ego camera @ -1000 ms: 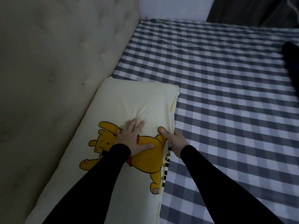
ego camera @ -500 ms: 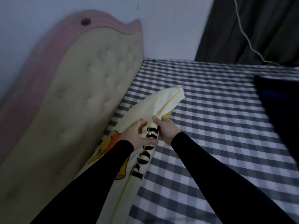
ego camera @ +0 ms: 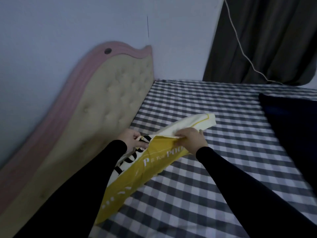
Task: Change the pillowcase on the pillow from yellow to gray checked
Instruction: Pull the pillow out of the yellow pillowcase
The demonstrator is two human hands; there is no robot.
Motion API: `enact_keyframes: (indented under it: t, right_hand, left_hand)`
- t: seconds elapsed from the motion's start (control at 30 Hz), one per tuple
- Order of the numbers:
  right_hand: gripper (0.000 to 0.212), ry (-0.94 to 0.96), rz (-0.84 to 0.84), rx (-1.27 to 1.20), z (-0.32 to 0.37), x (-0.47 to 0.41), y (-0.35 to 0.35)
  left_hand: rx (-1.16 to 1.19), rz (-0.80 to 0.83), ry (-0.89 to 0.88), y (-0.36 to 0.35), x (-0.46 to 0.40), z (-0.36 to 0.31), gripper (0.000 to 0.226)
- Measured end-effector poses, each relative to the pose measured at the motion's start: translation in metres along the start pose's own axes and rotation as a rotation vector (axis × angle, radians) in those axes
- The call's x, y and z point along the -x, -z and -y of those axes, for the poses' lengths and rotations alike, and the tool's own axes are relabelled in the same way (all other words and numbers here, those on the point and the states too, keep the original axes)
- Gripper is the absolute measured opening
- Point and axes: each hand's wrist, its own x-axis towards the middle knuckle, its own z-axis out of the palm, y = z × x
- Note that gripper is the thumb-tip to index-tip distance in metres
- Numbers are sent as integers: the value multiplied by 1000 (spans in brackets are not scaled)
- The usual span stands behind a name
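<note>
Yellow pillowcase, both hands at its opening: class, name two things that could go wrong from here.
1. The left hand and right hand pull the yellow pillowcase apart at its edge; a hard tug might strain the seam.
2. The pillow is lifted off the checked bed sheet; it may drop if one grip slips.

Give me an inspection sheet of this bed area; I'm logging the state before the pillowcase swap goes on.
Surface: bed under a gray checked sheet, flat where visible.
Job's things: pillow in its yellow case, lifted at an angle off the sheet; gray checked pillowcase not seen.
Clutter: dark cloth lying at the right edge of the bed.
Grippers: left hand grips the case's edge with black lettering; right hand pinches the case's pale edge, the opening pulled apart between them.
Cables: white cord hanging across the curtain down to the bed.
Surroundings: tufted headboard with pink trim, pale wall.
</note>
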Motion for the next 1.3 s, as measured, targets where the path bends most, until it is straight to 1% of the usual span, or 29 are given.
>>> enact_keyframes:
  t: [0.03,0.07,0.1,0.17,0.23,0.27,0.33,0.37,0.4,0.43,0.47,0.53,0.6,0.67,0.7,0.73,0.77,0.87,0.93,1.03,1.1,1.13,1.2,1.27,1.3]
  right_hand:
    - [29,-32,-37,-65,-1,-4,2]
    - [24,-59,-28,-81,-2,-9,6]
    - [23,-63,27,-57,-1,-14,12]
    - [26,-50,175,-14,0,-22,28]
    - [28,-13,251,-31,4,-29,35]
    - [29,-15,256,-49,-5,-39,38]
    - [24,-3,271,-87,-7,-49,40]
    - [23,8,275,-115,-5,-52,40]
    - [23,22,273,-136,-5,-54,41]
    - [24,29,275,-151,-5,-58,41]
    - [24,28,278,-164,-7,-63,41]
    - [22,45,272,-213,-16,-72,38]
    - [26,90,209,-185,-27,-79,31]
    - [43,143,102,28,-42,-85,23]
    - [54,138,59,109,-49,-88,19]
    - [64,117,31,125,-55,-91,18]
    - [71,96,14,92,-59,-95,17]
    - [84,48,-6,-6,-64,-114,14]
    - [88,-23,-5,-133,-68,-126,14]
    - [84,-90,56,-295,-76,-141,16]
    - [76,-102,89,-351,-78,-147,16]
    - [71,-96,89,-369,-79,-149,17]
    - [62,-63,89,-381,-83,-150,21]
    - [64,-41,120,-397,-91,-149,24]
    - [71,-39,139,-396,-95,-148,25]
  left_hand:
    - [-12,5,-6,-4,-3,0,42]
    - [-38,17,-13,-7,-2,-4,37]
    - [-61,28,-16,-11,-1,-5,38]
    - [-66,23,-6,-17,-4,-5,50]
    - [12,-8,-9,-20,-1,-9,46]
    - [18,23,-41,-28,-15,-22,52]
    - [-85,90,-96,-44,-29,-49,90]
    - [-180,125,-126,-51,-30,-63,105]
    - [-273,134,-149,-59,-33,-72,109]
    - [-367,115,-151,-63,-39,-76,102]
    - [-442,76,-157,-64,-49,-77,88]
    - [-481,45,-137,-58,-67,-69,61]
    - [-496,66,-115,-47,-82,-59,52]
    - [-456,44,-99,-37,-93,-49,45]
    - [-412,17,-85,-32,-99,-45,43]
    - [-381,-5,-66,-28,-104,-43,44]
    - [-364,-18,-48,-23,-109,-43,51]
    - [-361,-11,11,-17,-123,-44,83]
    - [-362,7,19,-24,-130,-50,92]
    - [-474,-5,-72,-52,-135,-70,95]
    - [-504,75,-82,-74,-134,-81,101]
    - [-504,113,-80,-85,-135,-82,106]
    - [-523,137,-68,-101,-138,-76,125]
    - [-566,98,-43,-109,-143,-65,143]
    - [-575,73,-36,-110,-146,-60,147]
